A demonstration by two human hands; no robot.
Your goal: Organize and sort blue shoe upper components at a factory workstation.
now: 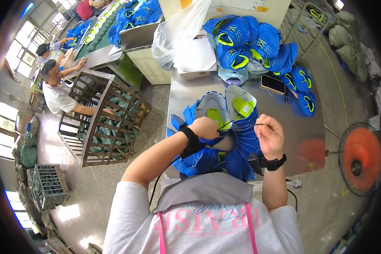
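Right hand (pixel 270 134) pinches dark cord (pixel 247 125) over blue uppers (pixel 249 142) | left hand (pixel 205 128) curled, grip hidden | cord looks light, limp: best held near ends!

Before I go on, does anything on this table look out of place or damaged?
Perhaps the phone: it lies loose on the metal table, beside the jumbled blue shoes, an odd spot for a personal item. No spill or damage stands out.
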